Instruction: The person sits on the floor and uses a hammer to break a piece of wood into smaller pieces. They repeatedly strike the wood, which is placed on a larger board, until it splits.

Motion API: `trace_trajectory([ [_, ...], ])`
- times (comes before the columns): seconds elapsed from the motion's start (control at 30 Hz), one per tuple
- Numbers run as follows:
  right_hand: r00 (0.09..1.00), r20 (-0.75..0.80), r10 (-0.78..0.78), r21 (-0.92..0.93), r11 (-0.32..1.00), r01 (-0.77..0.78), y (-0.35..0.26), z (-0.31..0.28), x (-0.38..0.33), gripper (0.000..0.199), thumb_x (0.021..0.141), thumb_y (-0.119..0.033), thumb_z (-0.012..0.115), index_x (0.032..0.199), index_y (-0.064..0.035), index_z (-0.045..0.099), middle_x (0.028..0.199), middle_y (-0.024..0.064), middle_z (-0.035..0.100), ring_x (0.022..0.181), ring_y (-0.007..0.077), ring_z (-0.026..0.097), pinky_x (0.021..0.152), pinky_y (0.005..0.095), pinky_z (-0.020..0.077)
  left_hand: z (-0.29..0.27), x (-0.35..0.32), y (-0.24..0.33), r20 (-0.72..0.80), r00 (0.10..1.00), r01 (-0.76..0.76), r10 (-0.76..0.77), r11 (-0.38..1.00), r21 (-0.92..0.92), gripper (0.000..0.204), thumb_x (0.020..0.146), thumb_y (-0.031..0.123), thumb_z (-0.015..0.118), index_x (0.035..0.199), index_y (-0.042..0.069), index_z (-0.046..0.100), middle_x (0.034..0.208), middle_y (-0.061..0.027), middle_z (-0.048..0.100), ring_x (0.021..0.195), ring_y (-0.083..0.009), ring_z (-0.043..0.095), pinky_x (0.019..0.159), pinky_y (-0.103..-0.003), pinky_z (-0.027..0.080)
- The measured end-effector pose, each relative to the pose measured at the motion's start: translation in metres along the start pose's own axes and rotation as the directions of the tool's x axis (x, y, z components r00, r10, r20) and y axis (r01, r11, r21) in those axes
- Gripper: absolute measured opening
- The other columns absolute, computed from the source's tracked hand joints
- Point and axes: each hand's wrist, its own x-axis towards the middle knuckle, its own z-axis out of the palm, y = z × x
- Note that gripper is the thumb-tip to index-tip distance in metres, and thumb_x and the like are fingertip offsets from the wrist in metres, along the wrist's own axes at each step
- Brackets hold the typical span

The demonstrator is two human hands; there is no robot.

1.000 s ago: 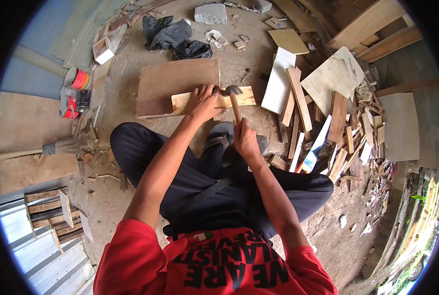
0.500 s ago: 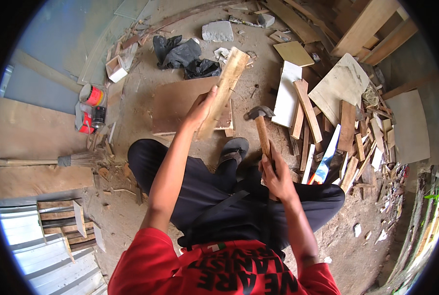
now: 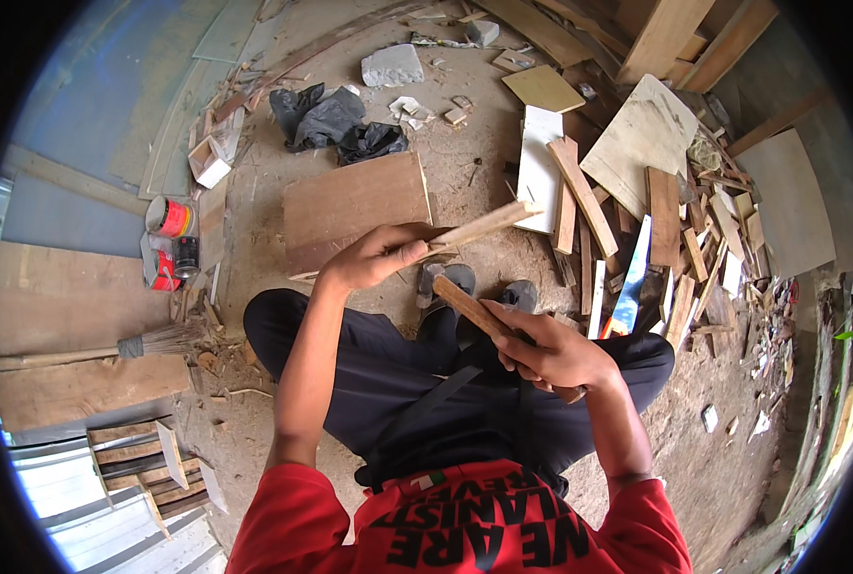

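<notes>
My left hand (image 3: 379,256) is closed around one end of a short, pale wooden board (image 3: 484,228). The board is seen nearly edge-on, and thin nails stick up near its far end. Lower and to the right, my right hand (image 3: 560,352) wraps around the wooden handle of a hammer (image 3: 471,306). That handle slants up and left toward the board, apart from it; the hammer's head is hard to make out. Both hands are above my lap, near my sandals (image 3: 457,277).
A brown wooden panel (image 3: 350,206) lies ahead, with black plastic bags (image 3: 321,120) beyond. Scrap wood (image 3: 666,215) and a saw (image 3: 634,277) are heaped at the right. Paint cans (image 3: 168,218) and a broom (image 3: 154,342) lie at the left.
My left hand has lowered and turned the board from upright to nearly flat, pointing right. The hammer in my right hand has tipped down and to the left.
</notes>
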Motion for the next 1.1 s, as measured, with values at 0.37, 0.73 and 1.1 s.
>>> trace_trajectory([
  [0.37,0.999,0.008,0.045,0.099,0.994,-0.045,0.023,-0.004,-0.006,0.058,0.103,-0.018,0.047,0.158,-0.0156,0.028,0.079,0.001,0.053,0.055,0.007,0.047,0.047,0.0253,0.0444,0.024,0.01,-0.005,-0.039,0.979,-0.2,0.199,0.98,-0.017,0.048,0.101,0.036,0.057,0.135,0.002,0.06,0.124,-0.0108,0.067,0.112,-0.0184,0.06,0.097,-0.033,0.045],
  [0.73,0.998,-0.062,0.006,0.192,0.981,0.006,0.019,0.0,-0.011,0.058,0.104,-0.018,0.05,0.158,-0.0116,0.027,0.077,0.0001,0.05,0.054,0.0061,0.043,0.046,0.0241,0.0413,0.016,0.0,-0.035,-0.128,0.984,-0.133,0.122,0.988,-0.079,0.056,0.098,0.045,0.06,0.129,-0.002,0.061,0.113,-0.0081,0.066,0.102,-0.016,0.056,0.091,-0.032,0.044],
  [1.1,0.966,-0.257,-0.015,0.343,0.933,0.106,0.027,-0.004,-0.007,0.059,0.104,-0.018,0.053,0.157,-0.0073,0.028,0.075,0.0007,0.049,0.052,0.0047,0.039,0.042,0.022,0.0352,0.039,0.008,-0.054,-0.317,0.947,0.047,-0.042,0.999,0.006,0.058,0.098,0.052,0.056,0.121,-0.001,0.063,0.1,-0.0072,0.069,0.098,-0.0185,0.062,0.091,-0.032,0.047],
])
